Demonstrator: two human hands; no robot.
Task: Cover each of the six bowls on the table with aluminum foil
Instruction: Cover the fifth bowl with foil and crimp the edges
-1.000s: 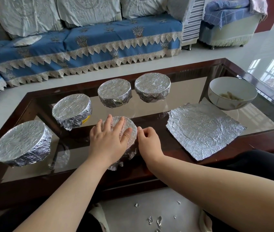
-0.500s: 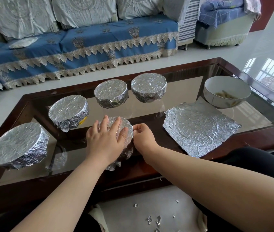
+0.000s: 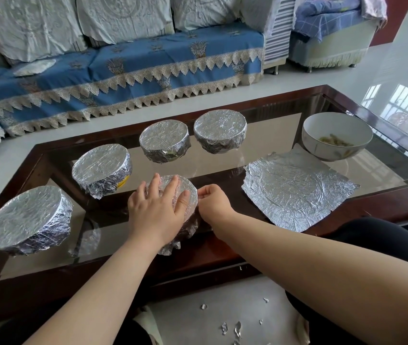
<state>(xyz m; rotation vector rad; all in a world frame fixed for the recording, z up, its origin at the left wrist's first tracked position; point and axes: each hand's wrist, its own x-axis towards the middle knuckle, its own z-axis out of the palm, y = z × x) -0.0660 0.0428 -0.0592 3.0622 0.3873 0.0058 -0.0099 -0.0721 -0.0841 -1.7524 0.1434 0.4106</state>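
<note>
Meanwhile the left hand [image 3: 156, 210] presses flat on the foil-covered bowl [image 3: 188, 189], while the right hand [image 3: 214, 204] pinches the foil at its rim; one white bowl [image 3: 336, 139] stands uncovered.

The left hand [image 3: 156, 212] lies flat with spread fingers on the foil top of the near bowl [image 3: 190, 192] on the glass desk [image 3: 282, 135]. The right hand [image 3: 214, 204] pinches the foil at that bowl's right rim. Four other foil-covered bowls stand behind and left. A loose foil sheet [image 3: 295, 189] lies right, just before an uncovered white bowl [image 3: 336, 139].
</note>
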